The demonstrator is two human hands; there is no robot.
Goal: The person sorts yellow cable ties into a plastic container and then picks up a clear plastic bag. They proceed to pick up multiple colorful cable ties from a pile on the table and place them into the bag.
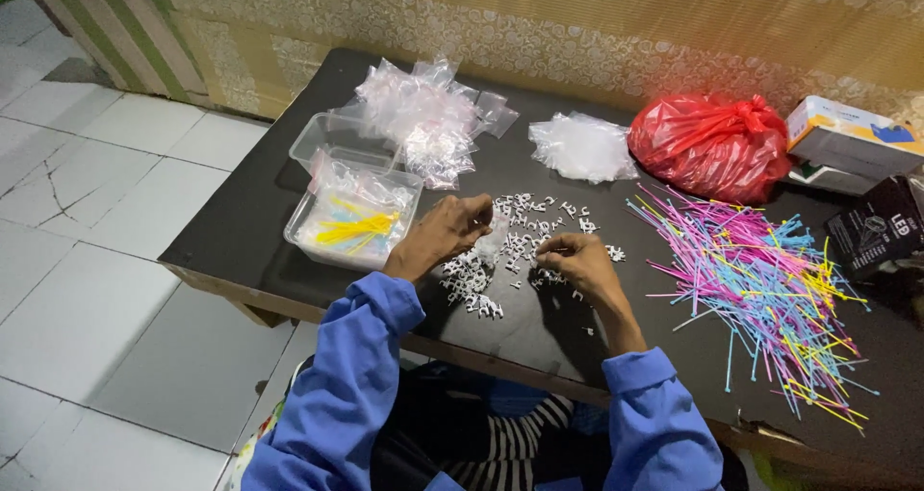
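While the left hand (445, 229) curls its fingers (474, 212) around a small clear bag (493, 243), the right hand (576, 258) presses its fingers (551, 250) together, pinching at the small white clips (520, 233) scattered at the centre of the black table (241, 231). Left of centre stands a clear plastic tub (348, 217) with yellow ties. Coloured cable ties (760, 289) fan out at the right, below a red bag (714, 144). Clear bags (428, 116) pile at the upper middle.
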